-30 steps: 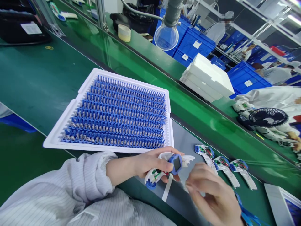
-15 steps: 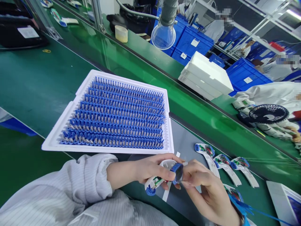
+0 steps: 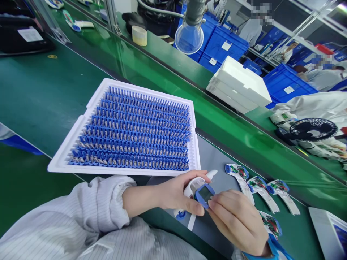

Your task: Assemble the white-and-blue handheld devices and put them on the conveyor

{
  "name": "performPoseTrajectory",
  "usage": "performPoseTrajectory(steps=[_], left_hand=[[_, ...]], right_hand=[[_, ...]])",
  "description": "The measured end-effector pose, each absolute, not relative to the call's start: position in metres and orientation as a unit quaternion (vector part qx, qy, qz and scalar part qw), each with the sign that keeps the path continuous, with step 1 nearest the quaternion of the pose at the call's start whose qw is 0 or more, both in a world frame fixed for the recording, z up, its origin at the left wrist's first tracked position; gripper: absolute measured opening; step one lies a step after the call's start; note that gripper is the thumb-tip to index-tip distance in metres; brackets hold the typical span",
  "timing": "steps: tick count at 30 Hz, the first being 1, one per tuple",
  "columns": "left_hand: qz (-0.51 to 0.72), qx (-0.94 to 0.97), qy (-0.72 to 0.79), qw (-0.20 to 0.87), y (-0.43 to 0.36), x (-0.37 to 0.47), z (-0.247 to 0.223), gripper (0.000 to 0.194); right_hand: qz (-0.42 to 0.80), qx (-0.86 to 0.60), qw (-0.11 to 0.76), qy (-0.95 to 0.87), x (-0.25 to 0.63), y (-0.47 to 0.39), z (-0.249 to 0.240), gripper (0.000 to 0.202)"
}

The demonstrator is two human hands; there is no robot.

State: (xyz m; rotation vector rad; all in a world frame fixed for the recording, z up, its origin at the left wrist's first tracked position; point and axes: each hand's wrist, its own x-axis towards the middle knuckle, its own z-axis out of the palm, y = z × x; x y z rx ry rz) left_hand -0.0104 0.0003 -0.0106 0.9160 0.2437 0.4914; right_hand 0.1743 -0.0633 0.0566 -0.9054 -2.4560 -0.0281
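Note:
My left hand (image 3: 177,193) is closed around a white thermometer housing (image 3: 193,185), with its thumb across the near side. A blue-framed display (image 3: 205,194) sits tilted at the housing, its dark screen turned up. The fingers of my right hand (image 3: 238,218) pinch the display frame's right edge. A blue round end (image 3: 180,215) of the housing shows under my left hand. Whether the display is seated in the housing I cannot tell. Right of my hands lie several white thermometer halves (image 3: 238,172) with green boards, red wires and blue ends.
A white foam tray (image 3: 197,151) of blue parts with metal springs stands beyond my left forearm. Stacked white foam boxes (image 3: 238,85) rest past the green conveyor (image 3: 162,79). A black fan (image 3: 313,129) and a lamp (image 3: 189,38) are farther off. Other people work behind.
The display has turned so that its screen faces up towards me. My right hand has rolled over, its back now up and its fingers on the frame's edge.

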Motion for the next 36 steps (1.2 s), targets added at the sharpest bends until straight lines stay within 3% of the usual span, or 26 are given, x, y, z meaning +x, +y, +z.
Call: performPoseTrajectory(steps=[4, 8, 15, 22, 24, 26, 29, 31, 32, 36], left_hand=[[0.233, 0.506, 0.108, 0.823, 0.0, -0.013, -0.01, 0.083], [0.227, 0.539, 0.123, 0.801, -0.002, -0.014, -0.007, 0.067], [0.182, 0.468, 0.124, 0.856, -0.004, -0.01, -0.006, 0.064], [0.243, 0.623, 0.124, 0.733, -0.005, -0.016, 0.001, 0.048], [0.231, 0.645, 0.139, 0.715, -0.004, -0.017, 0.002, 0.055], [0.195, 0.652, 0.15, 0.717, -0.004, -0.018, 0.002, 0.075], [0.126, 0.671, 0.143, 0.716, -0.007, -0.018, 0.003, 0.099], [0.093, 0.699, 0.139, 0.695, -0.01, -0.018, 0.005, 0.092], [0.081, 0.715, 0.137, 0.68, -0.011, -0.018, 0.006, 0.085], [0.067, 0.755, 0.115, 0.642, -0.012, -0.018, 0.012, 0.063]], right_hand=[[0.026, -0.327, 0.237, -0.914, 0.17, -0.059, 0.061, 0.018], [0.024, -0.319, 0.218, -0.922, 0.167, -0.057, 0.065, 0.019], [0.01, -0.326, 0.21, -0.922, 0.163, -0.059, 0.069, 0.019], [0.061, -0.322, 0.233, -0.916, 0.159, -0.058, 0.066, 0.017], [0.06, -0.315, 0.234, -0.918, 0.158, -0.058, 0.066, 0.017], [0.057, -0.319, 0.227, -0.919, 0.164, -0.061, 0.063, 0.017], [0.029, -0.433, 0.194, -0.88, 0.2, -0.068, 0.056, 0.014], [-0.026, -0.593, 0.152, -0.79, 0.243, -0.079, 0.054, 0.012], [-0.061, -0.684, 0.12, -0.717, 0.269, -0.087, 0.055, 0.022], [-0.149, -0.833, 0.057, -0.529, 0.368, -0.136, 0.065, 0.041]])
